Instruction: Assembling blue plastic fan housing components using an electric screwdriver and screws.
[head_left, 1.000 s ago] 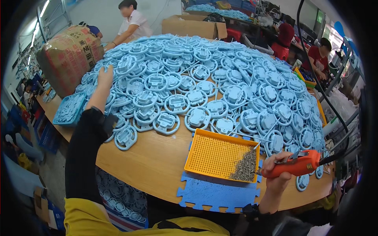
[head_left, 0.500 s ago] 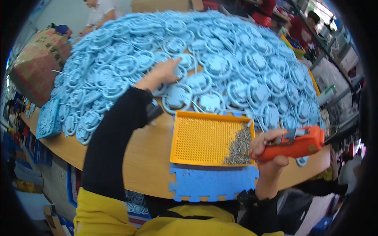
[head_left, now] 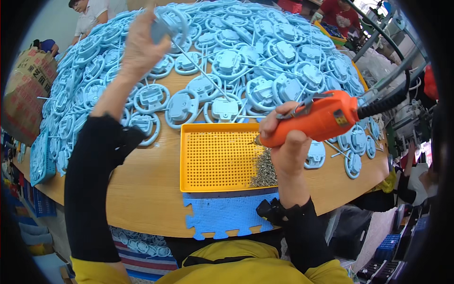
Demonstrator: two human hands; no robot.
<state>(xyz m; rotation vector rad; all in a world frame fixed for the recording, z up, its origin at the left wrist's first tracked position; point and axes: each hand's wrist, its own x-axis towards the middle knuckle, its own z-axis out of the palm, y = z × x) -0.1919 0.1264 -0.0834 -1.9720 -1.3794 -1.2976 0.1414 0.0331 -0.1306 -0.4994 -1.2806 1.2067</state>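
Note:
My left hand [head_left: 140, 49] is raised over the far left of the pile, closed on a light-blue ring-shaped plastic part [head_left: 176, 22] that is smeared by motion. A thin rod slants down from near that part. My right hand [head_left: 288, 146] grips an orange electric screwdriver [head_left: 312, 118], its tip pointing left over the yellow perforated tray [head_left: 208, 187]. Small metal screws [head_left: 265, 171] lie heaped in the tray's right end. Beyond the tray spreads a large pile of light-blue ring parts [head_left: 229, 62], many with a boxy centre and a thin stem.
A blue foam mat [head_left: 227, 215] lies at the table's near edge, partly under the tray. A blue basket [head_left: 42, 158] and a large brown sack [head_left: 30, 90] stand at the left. The screwdriver's black coiled cord [head_left: 385, 105] runs right. Other people are at the far side.
My left hand has lifted up and left off the pile with a ring part. My right hand has brought the screwdriver left and up over the tray. The view has shifted.

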